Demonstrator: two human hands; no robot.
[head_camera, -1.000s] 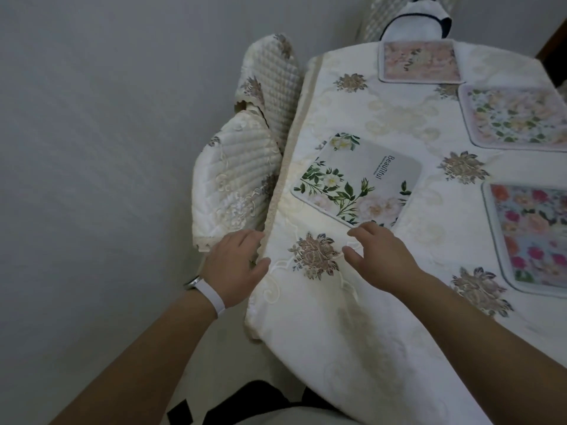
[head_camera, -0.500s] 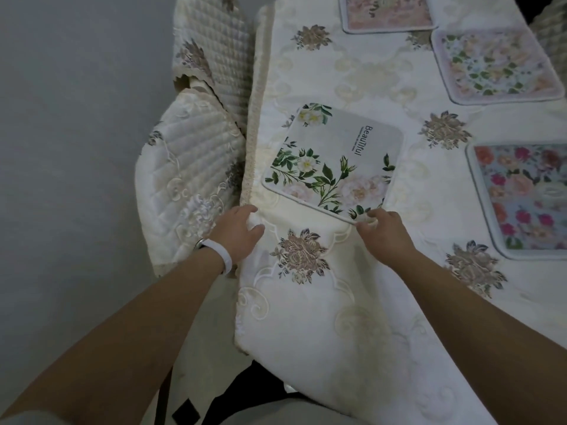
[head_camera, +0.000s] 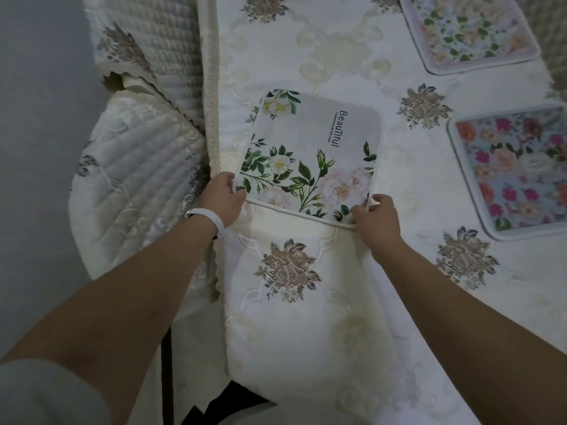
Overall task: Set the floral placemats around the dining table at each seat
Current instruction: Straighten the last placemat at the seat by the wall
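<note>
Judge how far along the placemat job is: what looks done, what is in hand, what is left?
Done: the pastel mat and the pink-flower mat lie flat on the tablecloth. In hand: the left hand and right hand grip the near corners of the green-leaf mat. Left: square it and let go; other seats are out of view.

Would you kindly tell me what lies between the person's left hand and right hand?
In the head view, the near edge of the white leafy-flowered placemat spans from the left hand to the right hand, over the cream embroidered tablecloth.
</note>
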